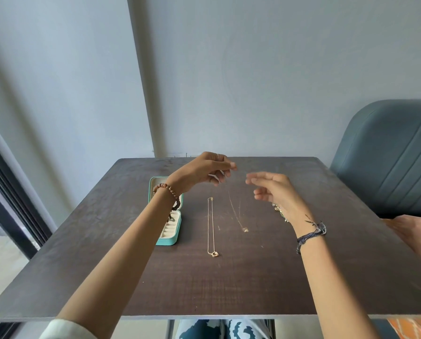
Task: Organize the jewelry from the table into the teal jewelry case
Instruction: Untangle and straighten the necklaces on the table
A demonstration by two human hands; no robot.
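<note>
Both forearms reach out from the near edge of the dark counter (229, 289), and they meet above its far half. Raised highest is the left hand (205, 168), whose fingers (230, 165) pinch the top end of a thin gold chain (234, 211); lifting it this way lets the chain hang and straighten, its small pendant trailing on the wood nearer the person, which probably keeps it from knotting before it goes into storage. Just beside it, the right hand (273, 192) hovers with relaxed, slightly spread fingers, holding nothing, seemingly ready to take the loose end or steady the strand. Left of the lifted chain, a second necklace (210, 226) lies stretched in a straight line with its ring-shaped pendant toward the person, laid out flat so it stays untangled and easy to pick up. Under the heel of the right hand, a small beaded piece (279, 212) shows only partly; what it is cannot be told. At the counter's left side, partly behind the left wrist, the teal jewelry case (168, 226) stands open, its cream ring rolls exposed and a dark beaded item resting inside. By my judgement, sorting is underway, with both necklaces not yet stowed.
</note>
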